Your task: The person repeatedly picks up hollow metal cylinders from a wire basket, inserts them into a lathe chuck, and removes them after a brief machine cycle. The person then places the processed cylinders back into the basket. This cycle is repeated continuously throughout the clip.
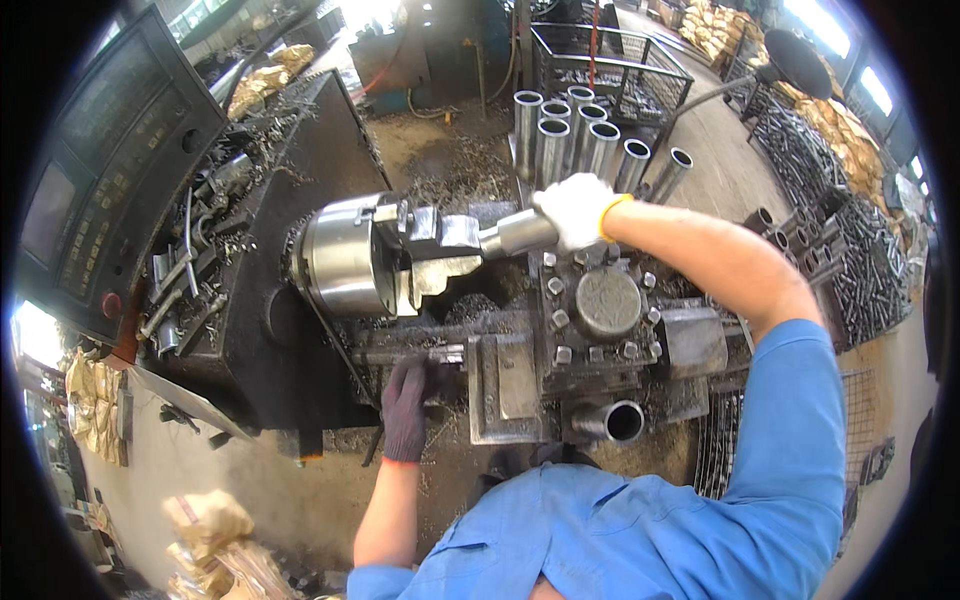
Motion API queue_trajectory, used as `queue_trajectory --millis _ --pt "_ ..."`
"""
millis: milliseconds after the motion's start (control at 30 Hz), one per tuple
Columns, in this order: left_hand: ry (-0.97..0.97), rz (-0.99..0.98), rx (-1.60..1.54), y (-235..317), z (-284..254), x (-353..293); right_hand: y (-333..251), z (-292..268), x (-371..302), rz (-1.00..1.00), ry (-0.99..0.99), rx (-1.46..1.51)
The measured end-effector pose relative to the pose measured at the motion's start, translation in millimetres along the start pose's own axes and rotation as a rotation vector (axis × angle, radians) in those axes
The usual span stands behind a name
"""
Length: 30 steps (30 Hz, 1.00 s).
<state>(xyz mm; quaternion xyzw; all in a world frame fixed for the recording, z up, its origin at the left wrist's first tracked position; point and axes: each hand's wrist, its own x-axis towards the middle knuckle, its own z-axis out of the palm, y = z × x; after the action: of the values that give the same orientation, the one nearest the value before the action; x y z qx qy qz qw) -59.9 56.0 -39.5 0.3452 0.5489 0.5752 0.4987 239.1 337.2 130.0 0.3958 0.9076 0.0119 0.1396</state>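
My right hand (577,210), in a white glove with a yellow cuff, is closed around the outer end of a metal tube (522,233). This tube lies roughly level, its left end by the stepped jaws (458,232) of a lathe chuck (345,256); whether the jaws grip it I cannot tell. Below the chuck, my left hand (405,408) wears a dark glove. Its fingers are stretched out beside the lathe's carriage (505,390), and nothing shows in them. The bolted tool post (608,303) stands just nearer than my right hand.
Several upright tubes (553,150) stand beyond the tool post. Another tube (612,422) lies in front of it. Loose metal pieces (190,265) cover the headstock top beside the control panel (105,200). A wire cage (610,65) is behind; stacked rods (850,260) are at right.
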Motion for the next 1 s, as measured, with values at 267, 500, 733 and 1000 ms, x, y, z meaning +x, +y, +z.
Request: queue_trajectory --millis 267,500,733,1000 --pt "0.373 -0.282 -0.564 -112.5 -159.7 -104.8 15.4 26.1 36.5 -0.046 -0.267 0.474" --pt "0.334 -0.196 -0.560 -160.3 -223.8 -164.8 -0.4 23.8 43.4 -0.124 -0.234 0.582" --pt "0.967 -0.073 -0.406 -120.5 -253.4 -127.0 -19.1 31.3 49.2 -0.097 -0.121 0.439" --pt "0.608 -0.235 -0.637 -62.7 -268.8 -107.4 -13.8 31.8 62.3 0.037 -0.291 0.402"
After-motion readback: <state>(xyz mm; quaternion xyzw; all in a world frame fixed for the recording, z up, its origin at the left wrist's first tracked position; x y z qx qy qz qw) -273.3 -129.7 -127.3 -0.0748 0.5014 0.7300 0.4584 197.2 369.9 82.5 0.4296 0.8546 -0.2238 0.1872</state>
